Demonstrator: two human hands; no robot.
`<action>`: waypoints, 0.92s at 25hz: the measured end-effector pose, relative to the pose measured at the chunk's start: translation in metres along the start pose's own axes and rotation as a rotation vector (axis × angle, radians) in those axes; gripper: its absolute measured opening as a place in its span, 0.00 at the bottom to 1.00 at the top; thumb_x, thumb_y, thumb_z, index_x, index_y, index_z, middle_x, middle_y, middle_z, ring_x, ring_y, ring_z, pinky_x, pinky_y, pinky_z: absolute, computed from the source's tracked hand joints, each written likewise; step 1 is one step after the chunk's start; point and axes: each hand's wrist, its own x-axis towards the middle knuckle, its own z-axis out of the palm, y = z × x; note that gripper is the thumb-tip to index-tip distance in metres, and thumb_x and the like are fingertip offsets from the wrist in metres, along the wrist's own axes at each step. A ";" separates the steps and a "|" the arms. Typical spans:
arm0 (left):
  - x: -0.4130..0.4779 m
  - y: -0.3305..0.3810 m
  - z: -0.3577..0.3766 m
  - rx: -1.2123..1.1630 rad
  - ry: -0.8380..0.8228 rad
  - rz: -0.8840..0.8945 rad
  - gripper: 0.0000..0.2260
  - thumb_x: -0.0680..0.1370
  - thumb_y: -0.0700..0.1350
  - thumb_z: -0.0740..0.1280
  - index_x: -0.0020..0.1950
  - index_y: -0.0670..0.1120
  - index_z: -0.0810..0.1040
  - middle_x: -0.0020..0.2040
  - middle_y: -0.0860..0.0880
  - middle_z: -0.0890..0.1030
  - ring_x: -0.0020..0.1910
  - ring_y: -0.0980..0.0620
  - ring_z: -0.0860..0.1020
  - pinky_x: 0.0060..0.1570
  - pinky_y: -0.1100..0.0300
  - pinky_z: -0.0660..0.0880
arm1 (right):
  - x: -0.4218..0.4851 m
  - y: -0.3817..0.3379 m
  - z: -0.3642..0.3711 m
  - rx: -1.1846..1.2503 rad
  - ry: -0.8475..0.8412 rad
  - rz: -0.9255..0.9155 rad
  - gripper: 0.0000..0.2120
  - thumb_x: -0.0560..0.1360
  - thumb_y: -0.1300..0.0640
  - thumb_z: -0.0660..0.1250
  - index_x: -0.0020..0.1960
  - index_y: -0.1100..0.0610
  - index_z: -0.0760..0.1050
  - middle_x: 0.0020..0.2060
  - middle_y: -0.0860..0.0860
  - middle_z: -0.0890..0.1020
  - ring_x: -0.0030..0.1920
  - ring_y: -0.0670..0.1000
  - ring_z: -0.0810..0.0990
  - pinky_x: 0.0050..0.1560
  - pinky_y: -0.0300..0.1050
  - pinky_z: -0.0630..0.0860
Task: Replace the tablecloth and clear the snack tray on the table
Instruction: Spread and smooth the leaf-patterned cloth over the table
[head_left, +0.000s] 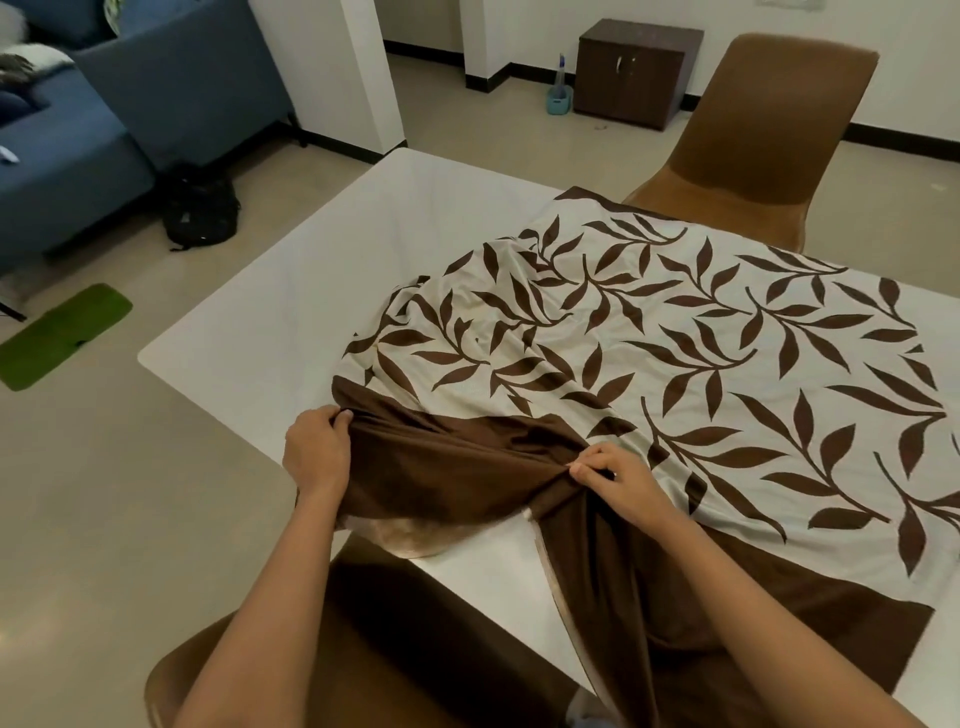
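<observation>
The leaf-patterned tablecloth lies rumpled over the right part of the white counter. Its brown border is bunched at the counter's near edge, where the left hand and right hand each grip it.

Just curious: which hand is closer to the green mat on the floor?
Left. The left hand grips the tablecloth toward the green mat; the right hand grips it farther away.

We find the brown-bordered leaf-printed fabric tablecloth on the right part of the white rectangular table; a tan moulded chair behind it, a second tan chair before it.
</observation>
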 end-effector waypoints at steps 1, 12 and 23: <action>0.000 0.005 0.000 -0.020 0.017 0.019 0.13 0.81 0.48 0.62 0.56 0.42 0.81 0.51 0.41 0.82 0.49 0.41 0.79 0.44 0.53 0.72 | 0.001 -0.002 -0.003 0.026 0.030 0.008 0.05 0.76 0.53 0.68 0.46 0.46 0.82 0.46 0.43 0.81 0.51 0.40 0.77 0.53 0.36 0.71; 0.018 0.079 0.001 -0.341 0.019 0.111 0.11 0.81 0.47 0.61 0.55 0.42 0.78 0.49 0.45 0.82 0.48 0.46 0.79 0.45 0.60 0.69 | 0.000 -0.050 0.052 -0.467 0.600 -0.356 0.16 0.73 0.68 0.65 0.60 0.61 0.76 0.55 0.57 0.77 0.58 0.54 0.75 0.63 0.45 0.71; 0.044 0.036 -0.015 -0.296 0.223 -0.127 0.12 0.81 0.46 0.60 0.57 0.40 0.77 0.54 0.38 0.80 0.55 0.37 0.77 0.52 0.50 0.72 | -0.013 -0.012 0.111 -0.507 -0.248 -0.038 0.40 0.71 0.27 0.42 0.78 0.45 0.47 0.78 0.47 0.51 0.77 0.49 0.48 0.72 0.42 0.39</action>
